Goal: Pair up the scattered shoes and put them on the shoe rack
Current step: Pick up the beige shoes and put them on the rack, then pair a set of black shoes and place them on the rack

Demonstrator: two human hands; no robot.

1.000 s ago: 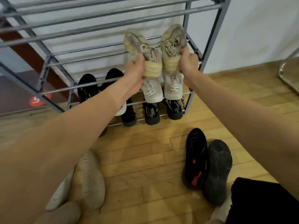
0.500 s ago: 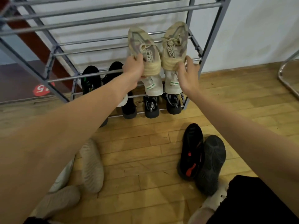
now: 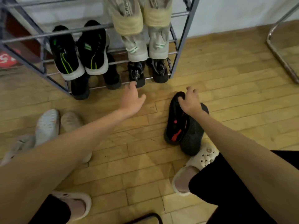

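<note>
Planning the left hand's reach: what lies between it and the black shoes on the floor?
Only bare wooden floor separates the left hand from the black shoes, per the head view.

Black sneakers with neon-green stripes, white soles.

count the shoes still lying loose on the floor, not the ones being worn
4: a black pair under the right hand, and a pale pair at left, partly hidden by the left arm; more could be hidden.
</note>
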